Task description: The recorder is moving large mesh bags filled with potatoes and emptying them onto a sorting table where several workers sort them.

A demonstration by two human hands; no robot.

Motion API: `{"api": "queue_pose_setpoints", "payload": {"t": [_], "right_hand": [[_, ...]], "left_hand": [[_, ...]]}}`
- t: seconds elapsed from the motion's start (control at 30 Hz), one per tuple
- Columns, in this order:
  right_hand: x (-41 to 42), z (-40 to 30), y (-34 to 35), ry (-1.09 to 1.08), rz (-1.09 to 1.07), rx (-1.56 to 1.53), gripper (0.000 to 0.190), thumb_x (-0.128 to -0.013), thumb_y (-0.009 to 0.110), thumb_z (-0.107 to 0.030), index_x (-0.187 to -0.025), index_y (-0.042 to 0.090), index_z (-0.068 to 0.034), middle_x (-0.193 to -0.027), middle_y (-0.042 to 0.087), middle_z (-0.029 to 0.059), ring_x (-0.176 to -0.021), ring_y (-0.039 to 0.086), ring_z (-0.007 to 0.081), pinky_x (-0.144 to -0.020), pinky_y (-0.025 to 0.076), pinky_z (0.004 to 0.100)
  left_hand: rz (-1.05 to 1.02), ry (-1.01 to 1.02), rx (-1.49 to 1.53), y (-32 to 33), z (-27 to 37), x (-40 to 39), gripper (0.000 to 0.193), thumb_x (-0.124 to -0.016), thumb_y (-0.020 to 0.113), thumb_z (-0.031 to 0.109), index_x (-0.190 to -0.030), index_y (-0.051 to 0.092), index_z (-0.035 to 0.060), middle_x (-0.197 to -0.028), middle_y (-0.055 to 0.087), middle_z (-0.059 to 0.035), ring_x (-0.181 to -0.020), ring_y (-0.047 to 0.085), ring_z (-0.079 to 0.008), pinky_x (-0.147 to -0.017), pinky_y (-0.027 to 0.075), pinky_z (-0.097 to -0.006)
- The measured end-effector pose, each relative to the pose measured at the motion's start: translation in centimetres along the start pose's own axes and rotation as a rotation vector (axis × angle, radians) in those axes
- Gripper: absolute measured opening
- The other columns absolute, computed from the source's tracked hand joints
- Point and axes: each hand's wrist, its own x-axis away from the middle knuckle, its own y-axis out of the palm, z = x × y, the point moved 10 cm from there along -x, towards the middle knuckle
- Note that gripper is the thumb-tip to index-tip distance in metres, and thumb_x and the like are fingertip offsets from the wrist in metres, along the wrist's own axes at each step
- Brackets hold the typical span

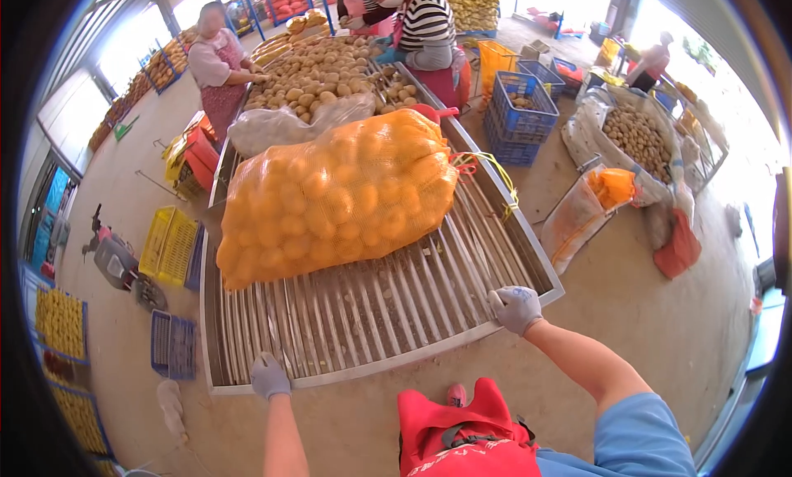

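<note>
My left hand [270, 375], in a pale grey work glove, is hooked over the near metal rim of a slatted sorting table [365, 373]. Farther right, my right hand [516, 307], gloved the same way, grips that rim near the corner. Beyond both hands a full orange mesh sack [337, 198] lies on its side across the metal slats [371, 319], with round potatoes showing through the mesh. Red and yellow ties [486, 167] hang at its right end. Behind it sit a whitish filled bag [291, 130], a red plastic scoop [433, 112] and loose potatoes [322, 74].
A person [216, 74] stands at the table's far left; another in stripes [427, 25] works at the far right. Blue crates [520, 115] and a bagging stand [581, 220] are on the right. Yellow crates [166, 245], a scooter [120, 266] and a blue crate [173, 344] stand left.
</note>
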Motion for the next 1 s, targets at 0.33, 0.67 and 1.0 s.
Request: {"api": "queue_pose_setpoints", "payload": {"t": [0.33, 0.67, 1.0], "right_hand": [[-0.2, 0.4, 1.7, 0.037, -0.080, 0.033, 0.033, -0.104, 0.059, -0.031, -0.086, 0.078, -0.010, -0.085, 0.075, 0.0133, -0.083, 0.073, 0.0369, -0.075, 0.055, 0.0490], [-0.3, 0.2, 1.6, 0.014, -0.051, -0.015, 0.037, -0.103, 0.060, -0.035, -0.080, 0.073, -0.009, -0.085, 0.074, 0.0149, -0.083, 0.072, 0.0383, -0.078, 0.055, 0.0502], [-0.3, -0.1, 1.7, 0.047, -0.079, -0.028, 0.039, -0.106, 0.056, -0.035, -0.084, 0.078, -0.013, -0.084, 0.075, 0.0129, -0.082, 0.073, 0.0355, -0.077, 0.056, 0.0480]], "left_hand": [[0.017, -0.013, 0.015, -0.7, -0.2, 0.6, 0.044, -0.107, 0.050, 0.037, -0.103, 0.077, 0.0039, -0.106, 0.076, -0.0212, -0.099, 0.071, -0.0429, -0.086, 0.052, -0.0531], [-0.007, -0.023, 0.011, -0.9, -0.3, 0.7, 0.044, -0.105, 0.051, 0.040, -0.107, 0.079, 0.0050, -0.107, 0.078, -0.0202, -0.100, 0.073, -0.0423, -0.089, 0.053, -0.0538], [0.027, -0.065, 0.032, -1.1, -1.0, 0.4, 0.043, -0.103, 0.051, 0.040, -0.095, 0.077, 0.0071, -0.099, 0.077, -0.0207, -0.095, 0.072, -0.0441, -0.084, 0.052, -0.0555]]}}
